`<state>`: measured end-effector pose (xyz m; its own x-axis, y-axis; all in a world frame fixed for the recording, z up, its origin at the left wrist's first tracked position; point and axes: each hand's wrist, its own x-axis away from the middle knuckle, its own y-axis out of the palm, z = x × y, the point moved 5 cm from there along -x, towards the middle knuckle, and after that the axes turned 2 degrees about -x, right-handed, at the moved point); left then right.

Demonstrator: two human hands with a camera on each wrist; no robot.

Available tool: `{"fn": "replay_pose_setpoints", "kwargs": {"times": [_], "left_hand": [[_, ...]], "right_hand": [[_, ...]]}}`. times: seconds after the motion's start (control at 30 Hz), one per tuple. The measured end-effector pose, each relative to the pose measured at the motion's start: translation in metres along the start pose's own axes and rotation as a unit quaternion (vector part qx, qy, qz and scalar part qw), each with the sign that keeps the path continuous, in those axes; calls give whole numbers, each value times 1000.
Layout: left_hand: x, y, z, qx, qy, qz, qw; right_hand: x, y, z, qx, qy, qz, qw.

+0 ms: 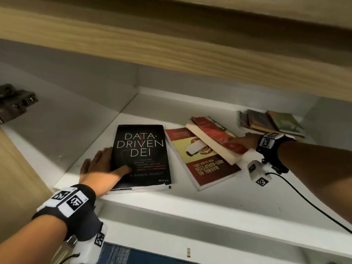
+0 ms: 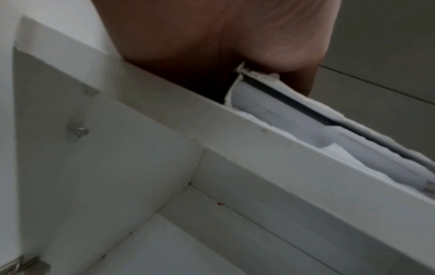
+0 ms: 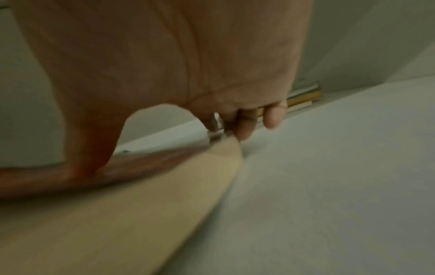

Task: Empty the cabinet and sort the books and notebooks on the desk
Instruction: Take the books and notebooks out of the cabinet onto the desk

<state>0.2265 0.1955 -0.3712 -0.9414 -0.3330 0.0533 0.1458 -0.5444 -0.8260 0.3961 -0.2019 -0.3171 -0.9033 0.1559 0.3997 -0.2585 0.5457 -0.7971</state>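
A black book titled "Data-Driven DEI" (image 1: 142, 155) lies flat on the white cabinet shelf (image 1: 209, 202), its near end at the front edge. My left hand (image 1: 106, 164) holds its left side, thumb on the cover and fingers along the edge. In the left wrist view my palm (image 2: 212, 37) sits over the book's corner (image 2: 306, 121). A thick red book (image 1: 215, 138) leans tilted on a red and yellow book (image 1: 202, 164). My right hand (image 1: 241, 142) grips the thick book's right end. The right wrist view shows the thumb on its red cover and my fingers (image 3: 244, 122) curled over its far end.
A stack of several books (image 1: 272, 122) lies at the back right of the shelf, also visible as the stack (image 3: 303, 94). A metal hinge (image 1: 15, 101) sits on the left wall beside a wooden panel (image 1: 19, 178). A black cable (image 1: 304, 202) trails over the shelf front. A lower shelf (image 2: 188, 241) shows below.
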Motion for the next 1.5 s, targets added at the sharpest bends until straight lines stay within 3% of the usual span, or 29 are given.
{"fn": "replay_pose_setpoints", "kwargs": {"times": [0.07,0.27,0.47,0.57,0.63,0.87,1.23,1.4,1.5], "left_hand": [[-2,1,2,6,-8,1,1000],[-12,15,9,25,-34,-29,999],[-8,18,16,197,-56,7,979],[-12,25,2,261,-83,19,962],[-17,31,-8,289,-88,22,953],[-1,18,18,261,-73,11,962],[0,17,20,217,-45,-2,975],[3,13,21,264,-55,-17,963],[-3,18,10,351,-68,-10,934]], "right_hand": [[9,6,6,3,6,-76,997],[1,21,8,-27,-27,-132,991],[15,61,-16,-132,-56,-140,980],[30,65,-19,-201,-37,-123,971],[31,68,-17,-248,-23,-148,957],[29,86,-26,-271,-47,-222,935],[34,89,-30,-276,-63,-228,932],[42,88,-30,-258,-54,-237,935],[39,89,-29,-250,-47,-224,941]]}}
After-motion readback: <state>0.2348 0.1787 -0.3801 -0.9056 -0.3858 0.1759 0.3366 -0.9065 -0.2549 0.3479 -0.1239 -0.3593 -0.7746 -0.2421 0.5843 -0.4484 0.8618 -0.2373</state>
